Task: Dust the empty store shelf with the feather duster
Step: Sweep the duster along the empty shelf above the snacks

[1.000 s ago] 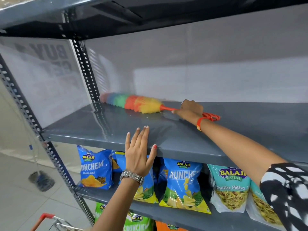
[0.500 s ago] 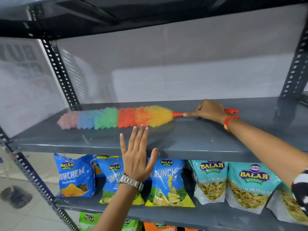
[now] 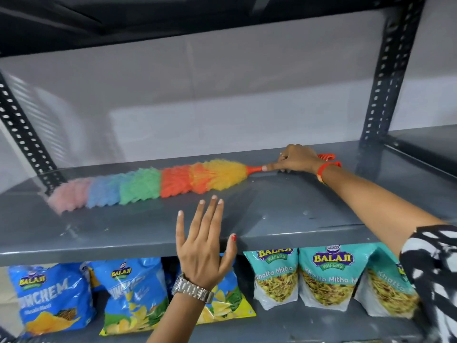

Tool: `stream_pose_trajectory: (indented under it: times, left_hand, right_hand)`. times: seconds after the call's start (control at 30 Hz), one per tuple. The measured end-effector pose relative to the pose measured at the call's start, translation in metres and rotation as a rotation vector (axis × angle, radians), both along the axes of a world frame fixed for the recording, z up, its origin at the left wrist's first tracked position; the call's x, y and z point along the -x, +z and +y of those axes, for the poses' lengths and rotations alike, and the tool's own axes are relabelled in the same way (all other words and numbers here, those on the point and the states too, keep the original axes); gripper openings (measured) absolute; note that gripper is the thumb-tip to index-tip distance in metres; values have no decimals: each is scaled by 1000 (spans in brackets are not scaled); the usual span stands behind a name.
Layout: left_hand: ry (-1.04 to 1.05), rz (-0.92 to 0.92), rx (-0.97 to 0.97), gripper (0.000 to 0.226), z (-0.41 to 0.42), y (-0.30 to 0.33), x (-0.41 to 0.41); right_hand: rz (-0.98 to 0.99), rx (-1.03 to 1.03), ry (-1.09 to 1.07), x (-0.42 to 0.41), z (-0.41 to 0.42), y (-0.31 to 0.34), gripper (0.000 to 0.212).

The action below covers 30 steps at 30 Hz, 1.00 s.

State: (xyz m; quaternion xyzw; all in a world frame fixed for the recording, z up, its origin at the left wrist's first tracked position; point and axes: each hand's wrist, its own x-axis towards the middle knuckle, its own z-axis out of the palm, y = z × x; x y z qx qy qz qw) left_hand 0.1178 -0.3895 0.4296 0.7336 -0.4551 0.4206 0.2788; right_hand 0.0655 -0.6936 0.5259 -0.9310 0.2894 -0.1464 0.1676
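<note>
A rainbow feather duster (image 3: 148, 185) lies flat along the grey empty shelf (image 3: 284, 214), its pink tip at the left near the back post. My right hand (image 3: 296, 158) is closed on its orange handle at the right, the index finger stretched along the shaft. My left hand (image 3: 202, 246) is open with fingers spread, held at the shelf's front edge in front of the duster and apart from it. A metal watch sits on the left wrist.
Perforated dark uprights stand at the back left (image 3: 22, 134) and back right (image 3: 388, 78). Another shelf (image 3: 173, 18) hangs close overhead. Blue chip bags (image 3: 52, 298) and teal snack bags (image 3: 326, 276) fill the shelf below.
The duster has swept from the back left corner toward the right and forward along the shelf. My left hand has lifted from lying flat on the shelf to its front edge.
</note>
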Motion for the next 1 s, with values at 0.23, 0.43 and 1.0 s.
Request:
stream_pose_trajectory:
  times: [0.23, 0.43, 1.0]
  left_hand:
    - [17, 21, 63, 52, -4, -3, 1]
    - [50, -22, 76, 50, -6, -4, 1]
    - [37, 15, -8, 56, 35, -1, 8]
  right_hand:
    - [71, 75, 29, -12, -19, 7, 68]
    - [134, 300, -151, -49, -11, 16, 74]
    - [-147, 70, 183, -65, 113, 32, 68]
